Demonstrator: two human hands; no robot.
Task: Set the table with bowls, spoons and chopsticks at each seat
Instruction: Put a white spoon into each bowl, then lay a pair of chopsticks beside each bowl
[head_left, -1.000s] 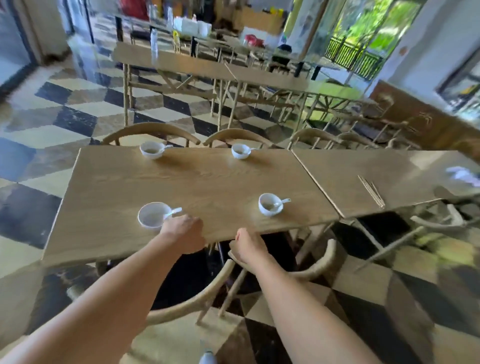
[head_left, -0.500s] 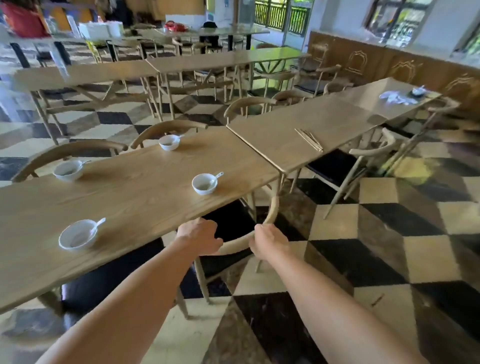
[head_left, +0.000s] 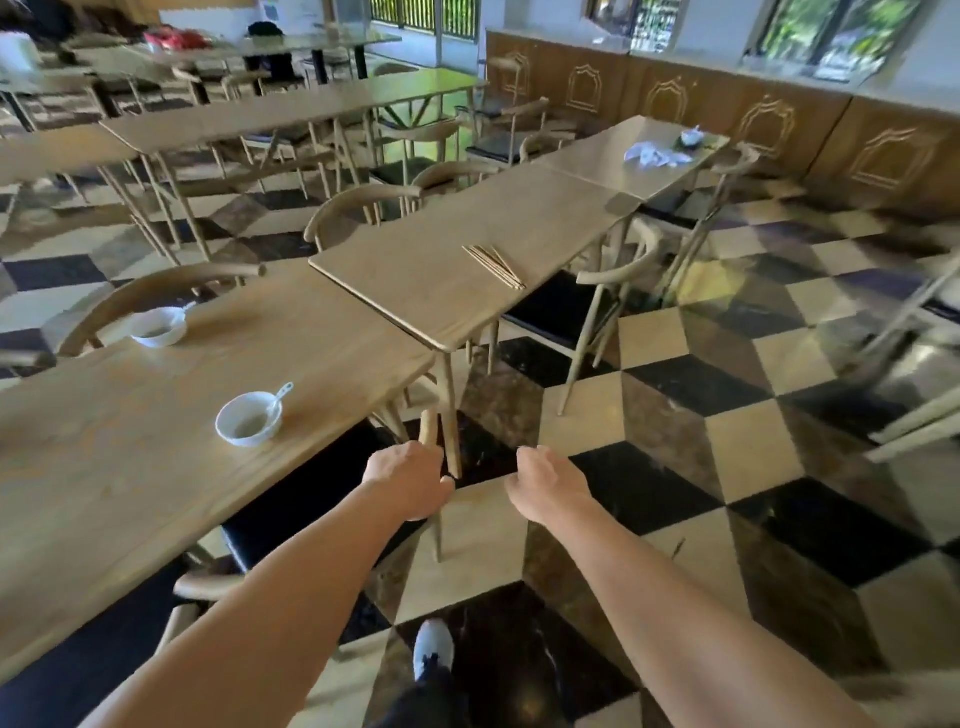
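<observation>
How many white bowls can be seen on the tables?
3. The nearest bowl, with a spoon, stands by the near edge of the long table; the second bowl by its far edge; the third bowl, blurred, on the distant table. More may lie outside the view.

A small white bowl (head_left: 248, 419) holding a white spoon (head_left: 280, 396) sits on the long wooden desk (head_left: 130, 467), with a second white bowl (head_left: 156, 326) behind-left and a curved wooden chair (head_left: 428, 431) tucked in front. Wooden chopsticks (head_left: 493, 265) lie on the adjoining desk (head_left: 415, 280), right.

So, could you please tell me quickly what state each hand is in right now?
Left hand: grips the chair back.
Right hand: fingers loosely curled, holding nothing.
</observation>
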